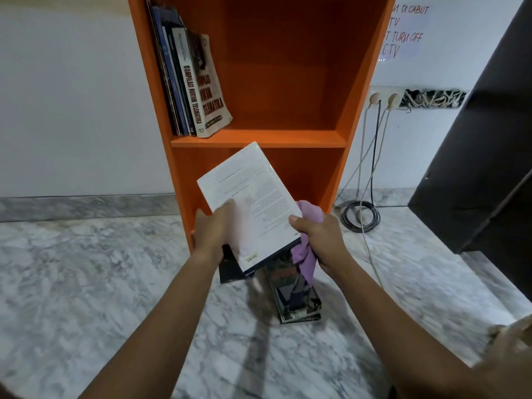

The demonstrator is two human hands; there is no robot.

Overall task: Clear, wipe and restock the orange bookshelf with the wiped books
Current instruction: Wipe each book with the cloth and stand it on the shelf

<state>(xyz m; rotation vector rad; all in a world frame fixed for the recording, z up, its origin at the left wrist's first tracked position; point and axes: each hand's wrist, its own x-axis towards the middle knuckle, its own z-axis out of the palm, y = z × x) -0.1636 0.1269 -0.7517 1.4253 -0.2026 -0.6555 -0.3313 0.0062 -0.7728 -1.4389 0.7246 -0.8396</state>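
The orange bookshelf stands against the white wall. Several books lean at the left of its upper compartment. In front of the lower compartment a white book is held tilted, back cover up. My left hand grips its lower left edge, blurred. My right hand holds its right edge together with a purple cloth bunched in the fingers. More books lie stacked on the marble floor under the hands.
A dark cabinet stands at the right. A wall socket feeds cables down to a coil on the floor beside the shelf. A dark flat book lies by the shelf base.
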